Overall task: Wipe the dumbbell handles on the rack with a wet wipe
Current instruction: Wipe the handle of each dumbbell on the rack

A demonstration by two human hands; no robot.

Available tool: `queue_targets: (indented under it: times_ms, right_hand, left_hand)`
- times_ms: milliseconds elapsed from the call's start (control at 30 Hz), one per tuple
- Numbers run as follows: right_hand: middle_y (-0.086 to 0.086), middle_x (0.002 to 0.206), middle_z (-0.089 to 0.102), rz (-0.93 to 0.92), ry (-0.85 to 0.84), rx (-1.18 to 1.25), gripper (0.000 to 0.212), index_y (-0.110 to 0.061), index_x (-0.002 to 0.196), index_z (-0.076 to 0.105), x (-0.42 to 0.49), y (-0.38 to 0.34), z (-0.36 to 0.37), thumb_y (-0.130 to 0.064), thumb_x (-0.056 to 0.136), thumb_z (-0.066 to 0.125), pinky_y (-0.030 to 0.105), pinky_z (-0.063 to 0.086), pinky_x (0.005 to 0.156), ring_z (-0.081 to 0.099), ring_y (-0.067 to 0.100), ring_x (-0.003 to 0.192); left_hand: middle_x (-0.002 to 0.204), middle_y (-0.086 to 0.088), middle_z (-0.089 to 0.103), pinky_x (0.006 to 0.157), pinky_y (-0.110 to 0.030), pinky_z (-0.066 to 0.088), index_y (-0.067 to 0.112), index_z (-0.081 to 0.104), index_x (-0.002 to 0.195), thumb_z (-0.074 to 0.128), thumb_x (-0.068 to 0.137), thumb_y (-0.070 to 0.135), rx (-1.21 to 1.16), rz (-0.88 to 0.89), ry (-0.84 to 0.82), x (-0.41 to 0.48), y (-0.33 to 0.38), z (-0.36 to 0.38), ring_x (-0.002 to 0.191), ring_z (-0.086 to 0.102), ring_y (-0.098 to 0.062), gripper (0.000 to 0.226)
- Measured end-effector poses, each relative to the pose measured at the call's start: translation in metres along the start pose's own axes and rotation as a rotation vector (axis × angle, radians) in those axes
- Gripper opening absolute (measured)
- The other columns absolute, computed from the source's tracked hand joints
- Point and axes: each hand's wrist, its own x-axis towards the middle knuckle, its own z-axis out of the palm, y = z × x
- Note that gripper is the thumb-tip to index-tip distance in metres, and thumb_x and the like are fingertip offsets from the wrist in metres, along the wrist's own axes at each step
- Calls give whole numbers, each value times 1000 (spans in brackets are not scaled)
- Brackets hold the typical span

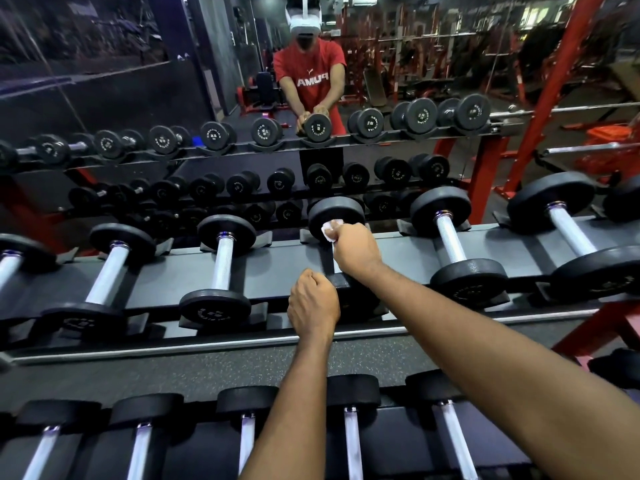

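Note:
On the top shelf of the dark rack lies a row of black dumbbells with chrome handles. My right hand grips the handle of the middle dumbbell near its far head, with a white wet wipe bunched under the fingers. Most of that handle is hidden by the hand. My left hand is curled over the near head of the same dumbbell; what the fingers hold is hidden.
Neighbouring dumbbells lie left and right of the one held. A lower shelf of dumbbells runs under my forearms. A mirror behind the rack reflects the gym and a red frame at the right.

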Motion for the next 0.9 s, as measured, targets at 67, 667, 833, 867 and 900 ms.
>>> queue_targets:
  times_ms: [67, 667, 833, 867, 900]
  right_hand:
    - [11, 106, 66, -125, -36, -123, 29, -13, 112, 62, 1, -4, -3, -4, 90, 45, 34, 40, 74, 62, 32, 100]
    - [19, 109, 67, 250, 16, 276, 33, -19, 118, 70, 2, 15, 7, -13, 93, 49, 31, 43, 77, 57, 36, 110]
    - [21, 83, 64, 485, -42, 823, 17, 0, 80, 66, 14, 22, 18, -8, 91, 57, 32, 44, 69, 58, 27, 85]
    - [17, 79, 57, 545, -55, 967, 10, 4, 90, 64, 18, 20, 18, -3, 91, 58, 33, 44, 68, 54, 27, 83]
    - [14, 79, 54, 592, -43, 1102, 21, 9, 110, 57, 23, 17, 18, 2, 90, 57, 36, 47, 69, 53, 28, 84]
  left_hand:
    - [106, -19, 65, 83, -44, 44, 9, 60, 92, 31, 100, 23, 6, 1, -10, 0, 1, -2, 97, 58, -38, 33]
    - [104, -15, 64, 76, -37, 37, 9, 59, 93, 29, 103, 24, 9, -11, -15, -1, -2, 0, 86, 51, -27, 35]
    - [95, -10, 60, 75, -36, 37, 11, 58, 92, 28, 104, 25, 18, -3, -20, 0, -2, 0, 86, 53, -26, 35]
    - [97, -10, 61, 75, -36, 37, 9, 59, 95, 28, 104, 25, 15, -2, -19, 0, -2, 0, 88, 54, -27, 36]
    - [100, -11, 62, 76, -36, 36, 8, 60, 97, 28, 104, 25, 13, -4, -18, 0, -2, 0, 90, 54, -28, 37]
